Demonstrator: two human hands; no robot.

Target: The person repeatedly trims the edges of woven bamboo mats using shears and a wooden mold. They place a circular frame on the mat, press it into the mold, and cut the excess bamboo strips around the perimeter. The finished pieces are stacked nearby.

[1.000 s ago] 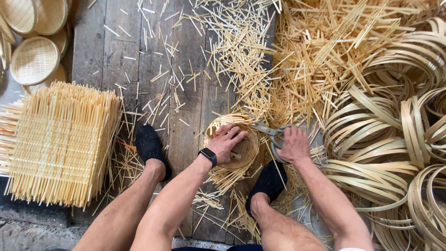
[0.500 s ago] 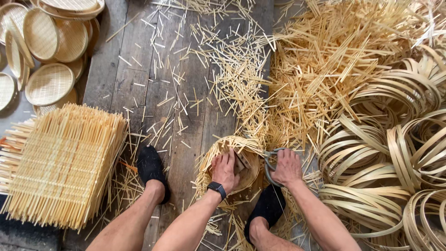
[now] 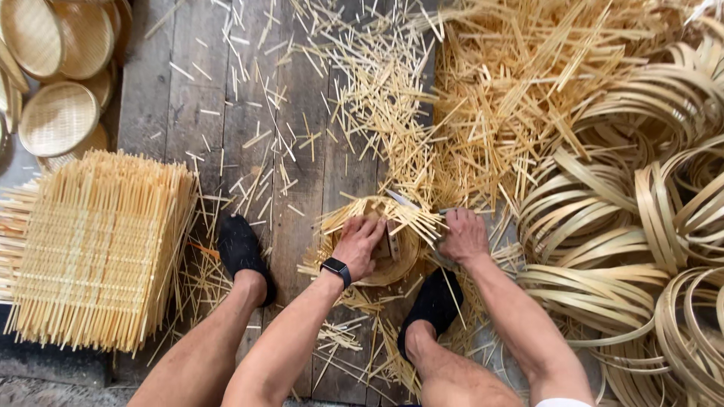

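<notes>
Person trimming a woven bamboo basket (image 3: 392, 249)
Left hand (image 3: 360, 245) pressing fingers spread on basket; right hand (image 3: 464, 235) fingers clamped around shears (image 3: 413, 203)

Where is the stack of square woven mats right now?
In the head view, the stack of square woven mats lies at the far left, beside the left foot, below the round baskets.

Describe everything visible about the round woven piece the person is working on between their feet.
The unfinished woven bamboo basket is a small round piece of pale straw-coloured strips, with loose strip ends sticking out unevenly around its rim. It sits on the dark plank floor between the person's two black shoes. The left hand presses down on its top, covering much of the weave. The right hand is at its right edge, gripping a metal cutting tool whose blade reaches the protruding ends. Its underside is hidden.
</notes>
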